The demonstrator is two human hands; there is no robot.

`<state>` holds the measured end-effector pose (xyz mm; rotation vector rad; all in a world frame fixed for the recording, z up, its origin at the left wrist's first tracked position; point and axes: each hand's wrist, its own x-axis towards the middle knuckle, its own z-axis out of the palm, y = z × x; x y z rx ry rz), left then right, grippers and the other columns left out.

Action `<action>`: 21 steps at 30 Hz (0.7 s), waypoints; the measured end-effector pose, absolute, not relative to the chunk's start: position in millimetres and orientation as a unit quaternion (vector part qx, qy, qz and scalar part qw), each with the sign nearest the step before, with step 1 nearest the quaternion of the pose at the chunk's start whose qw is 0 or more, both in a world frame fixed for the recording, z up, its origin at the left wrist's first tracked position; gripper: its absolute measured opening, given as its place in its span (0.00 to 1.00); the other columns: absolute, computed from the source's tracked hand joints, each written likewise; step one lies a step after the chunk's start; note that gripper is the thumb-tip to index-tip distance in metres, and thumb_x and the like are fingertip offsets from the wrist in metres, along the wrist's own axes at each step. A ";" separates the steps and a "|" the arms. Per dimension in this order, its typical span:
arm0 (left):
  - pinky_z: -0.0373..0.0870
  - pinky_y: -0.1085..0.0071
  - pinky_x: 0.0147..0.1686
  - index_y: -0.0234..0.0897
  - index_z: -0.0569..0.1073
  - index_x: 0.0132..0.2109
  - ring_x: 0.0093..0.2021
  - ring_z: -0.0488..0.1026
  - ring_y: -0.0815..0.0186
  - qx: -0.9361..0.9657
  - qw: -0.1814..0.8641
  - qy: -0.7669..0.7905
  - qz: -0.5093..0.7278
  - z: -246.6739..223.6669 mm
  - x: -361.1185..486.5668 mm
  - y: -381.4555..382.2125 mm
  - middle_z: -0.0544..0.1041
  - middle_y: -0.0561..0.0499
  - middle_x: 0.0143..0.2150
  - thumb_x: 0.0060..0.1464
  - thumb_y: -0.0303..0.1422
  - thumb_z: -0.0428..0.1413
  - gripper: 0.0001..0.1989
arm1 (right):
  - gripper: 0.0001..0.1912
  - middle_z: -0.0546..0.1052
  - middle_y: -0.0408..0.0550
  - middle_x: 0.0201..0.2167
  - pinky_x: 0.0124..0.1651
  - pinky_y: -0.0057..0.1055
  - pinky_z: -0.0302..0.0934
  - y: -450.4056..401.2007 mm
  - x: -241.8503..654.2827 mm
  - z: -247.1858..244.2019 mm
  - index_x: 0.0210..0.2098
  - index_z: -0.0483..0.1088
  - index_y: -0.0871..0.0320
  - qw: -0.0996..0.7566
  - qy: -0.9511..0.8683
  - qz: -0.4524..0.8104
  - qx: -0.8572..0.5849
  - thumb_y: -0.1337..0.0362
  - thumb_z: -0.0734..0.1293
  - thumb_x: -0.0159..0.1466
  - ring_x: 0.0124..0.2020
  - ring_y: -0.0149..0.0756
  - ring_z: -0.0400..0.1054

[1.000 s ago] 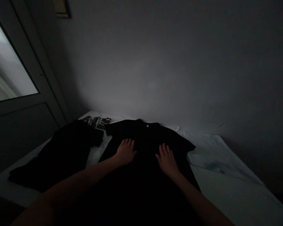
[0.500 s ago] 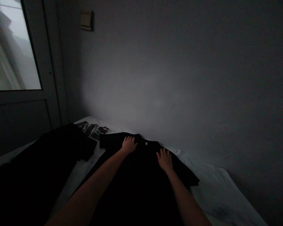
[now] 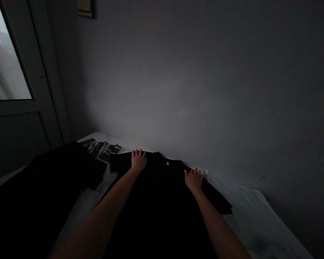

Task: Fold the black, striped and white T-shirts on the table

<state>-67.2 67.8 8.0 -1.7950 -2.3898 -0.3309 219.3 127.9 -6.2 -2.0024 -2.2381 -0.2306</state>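
Note:
A black T-shirt (image 3: pixel 162 201) lies spread out, its neckline toward the wall and a small pale label inside the collar. My left hand (image 3: pixel 138 160) rests on the shirt's left shoulder, fingers spread and pointing at the wall. On the opposite shoulder lies my right hand (image 3: pixel 194 180), also flat with its fingers apart. Both short sleeves reach outward past my hands. The lower part of the shirt sinks into darkness between my forearms, so its hem cannot be made out.
Another dark garment (image 3: pixel 51 180) is heaped at the left, beside a patterned cloth (image 3: pixel 101 149). Under everything is a pale sheet (image 3: pixel 264 216). A grey wall (image 3: pixel 178 90) rises behind, with a switch plate (image 3: pixel 85 8) and a glazed door (image 3: pixel 13 108) at the left.
My hands have slid apart over the shirt, the left one toward the left sleeve and the right one toward the right sleeve. The camera view has shifted slightly.

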 end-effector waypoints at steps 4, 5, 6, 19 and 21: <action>0.46 0.52 0.68 0.33 0.59 0.70 0.71 0.52 0.50 -0.684 0.076 -0.715 -0.126 -3.4 -16.6 50.4 0.57 0.41 0.72 0.67 0.37 0.42 0.27 | 0.29 0.55 0.56 0.71 0.69 0.48 0.43 72.0 156.4 -16.0 0.69 0.57 0.60 0.108 -0.864 -0.022 -0.492 0.56 0.48 0.73 0.71 0.46 0.46; 0.48 0.54 0.68 0.37 0.58 0.70 0.71 0.52 0.53 -0.719 0.066 -0.679 -0.133 -8.1 -13.9 43.3 0.56 0.44 0.72 0.67 0.39 0.41 0.27 | 0.29 0.54 0.52 0.71 0.70 0.46 0.42 62.3 154.1 -19.8 0.70 0.56 0.57 0.100 -0.884 0.003 -0.456 0.55 0.49 0.73 0.72 0.43 0.45; 0.49 0.55 0.68 0.41 0.58 0.70 0.72 0.52 0.55 -0.742 0.052 -0.655 -0.134 -11.7 -17.8 36.0 0.56 0.47 0.72 0.68 0.40 0.40 0.27 | 0.29 0.53 0.50 0.72 0.70 0.45 0.41 56.6 159.2 -22.6 0.70 0.54 0.54 0.092 -0.891 0.019 -0.444 0.54 0.49 0.73 0.72 0.42 0.44; 0.41 0.52 0.69 0.36 0.63 0.67 0.71 0.53 0.47 -0.687 0.039 -0.724 -0.059 31.4 -78.5 -25.3 0.60 0.39 0.70 0.63 0.42 0.49 0.29 | 0.26 0.60 0.68 0.67 0.67 0.42 0.47 70.5 264.9 29.5 0.62 0.65 0.72 0.098 -0.774 0.011 -0.625 0.62 0.56 0.71 0.68 0.49 0.54; 0.44 0.52 0.68 0.36 0.65 0.65 0.69 0.58 0.47 -0.704 0.014 -0.707 -0.066 30.2 -66.7 -49.9 0.63 0.39 0.68 0.62 0.43 0.50 0.28 | 0.22 0.67 0.62 0.64 0.65 0.38 0.53 62.9 246.0 33.9 0.59 0.70 0.65 0.105 -0.802 0.045 -0.586 0.64 0.58 0.70 0.64 0.46 0.61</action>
